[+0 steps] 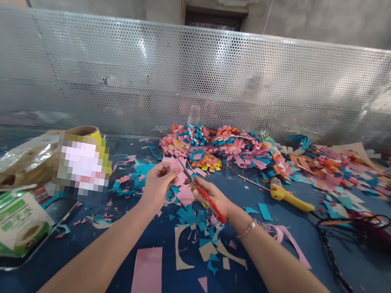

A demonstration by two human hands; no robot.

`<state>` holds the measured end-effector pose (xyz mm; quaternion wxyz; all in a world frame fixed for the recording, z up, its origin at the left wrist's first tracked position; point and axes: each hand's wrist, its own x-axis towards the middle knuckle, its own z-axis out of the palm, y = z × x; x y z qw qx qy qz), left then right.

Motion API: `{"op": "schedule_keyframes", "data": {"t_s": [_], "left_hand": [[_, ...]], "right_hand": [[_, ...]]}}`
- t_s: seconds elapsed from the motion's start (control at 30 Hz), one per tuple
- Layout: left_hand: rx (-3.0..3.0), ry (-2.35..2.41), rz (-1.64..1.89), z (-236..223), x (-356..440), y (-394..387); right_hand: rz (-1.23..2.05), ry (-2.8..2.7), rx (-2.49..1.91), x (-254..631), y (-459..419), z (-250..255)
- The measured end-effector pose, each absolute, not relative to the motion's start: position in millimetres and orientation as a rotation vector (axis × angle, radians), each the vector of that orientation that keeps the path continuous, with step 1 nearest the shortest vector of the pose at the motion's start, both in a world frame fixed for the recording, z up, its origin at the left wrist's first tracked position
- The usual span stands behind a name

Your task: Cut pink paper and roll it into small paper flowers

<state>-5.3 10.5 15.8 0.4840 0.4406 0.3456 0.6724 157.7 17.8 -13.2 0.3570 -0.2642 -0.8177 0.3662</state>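
My left hand (159, 180) pinches a piece of pink paper (173, 164) over the middle of the table. In my right hand (212, 197) are scissors (215, 209) with red and yellow handles. Their blades point up and left, right at the pink paper; whether they cut into it I cannot tell. Below my hands lie teal and pale paper scraps (205, 249), and a pink paper rectangle (147, 275) rests flat near the front edge. Fringed paper flowers (218, 145) in pink, orange and blue are heaped behind my hands.
A yellow glue gun (290, 197) lies at the right, its black cord (333, 264) running off the front edge. To the left are a tape roll (96, 141), plastic bags and a green-white packet (10, 222). A perforated metal screen (147, 77) borders the blue table's back.
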Motion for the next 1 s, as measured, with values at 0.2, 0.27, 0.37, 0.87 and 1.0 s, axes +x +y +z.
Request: {"op": "schedule_keyframes", "data": {"t_s": [0.2,0.27,0.37,0.87,1.0], "left_hand": [[1.074,0.839,1.642,14.0,-5.5,12.5],[1.075,0.830,1.644,13.9,-5.4,12.8],[1.065,0.835,1.640,15.0,-4.9,12.2],[1.066,0.850,1.604,15.6,-8.8,13.7],[1.077,0.851,1.591,14.3,-10.8,14.1]], "right_hand": [[0.909,-2.127,-0.701,157.4,16.0,-11.9],[0.901,-2.129,-0.721,157.5,16.8,-12.6],[0.897,-2.126,-0.722,157.9,18.3,-14.0],[0.697,-2.192,-0.861,158.6,16.4,-8.7],[0.604,-2.223,-0.906,157.3,16.4,-11.0]]}}
